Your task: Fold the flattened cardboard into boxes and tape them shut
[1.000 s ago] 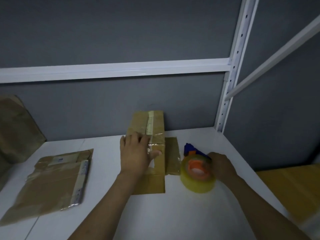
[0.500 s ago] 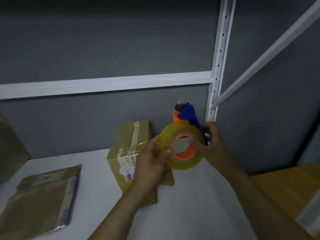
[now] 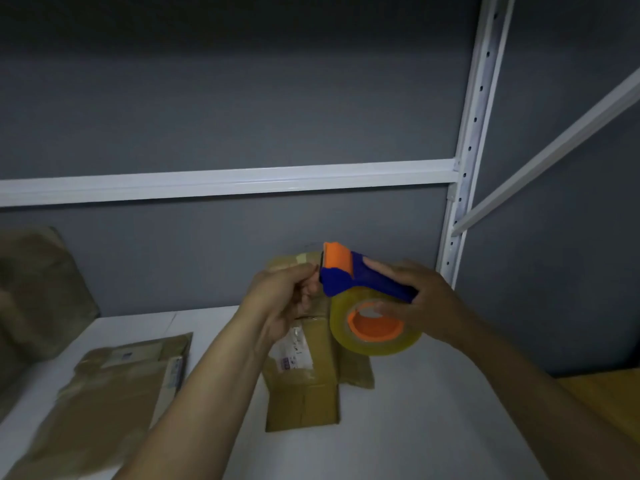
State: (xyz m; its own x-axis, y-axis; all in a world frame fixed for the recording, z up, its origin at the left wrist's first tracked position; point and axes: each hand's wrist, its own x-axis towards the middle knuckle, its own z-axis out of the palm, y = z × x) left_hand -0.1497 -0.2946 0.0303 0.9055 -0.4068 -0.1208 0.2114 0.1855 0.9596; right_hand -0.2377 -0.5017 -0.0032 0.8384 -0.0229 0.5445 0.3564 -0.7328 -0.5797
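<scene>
View from my head, looking down over both forearms to a white table [image 3: 415,431].

Right hand [image 3: 427,299]: closed around the blue handle of the tape dispenser [image 3: 349,280]. My index finger lies along the top of the handle, and other fingers reach down behind the tape roll [image 3: 375,344], where they show through its orange core. The dispenser is held in the air, its orange roller end up and to the left, the yellowish roll hanging low on the right side.

Left hand [image 3: 280,299]: fingers curled in tightly, fingertips against the blue front of the dispenser just under the orange roller. Whether they pinch the loose end of the tape I cannot tell; the tape is clear and the light is dim.

Box [image 3: 304,386]: a folded brown cardboard box resting on the table directly below and behind both hands, not touched by either. A white label shows on its near face beside my left wrist, a strip of old tape runs along its top, and a flap lies flat on the table at its near end.

Flattened cardboard [image 3: 114,393]: lies flat on the table to the left, well apart from both hands.

Surroundings: a crumpled brown sheet [image 3: 38,292] at the far left; a white shelf rail [image 3: 242,180] and a perforated upright [image 3: 467,150] against the grey wall.
</scene>
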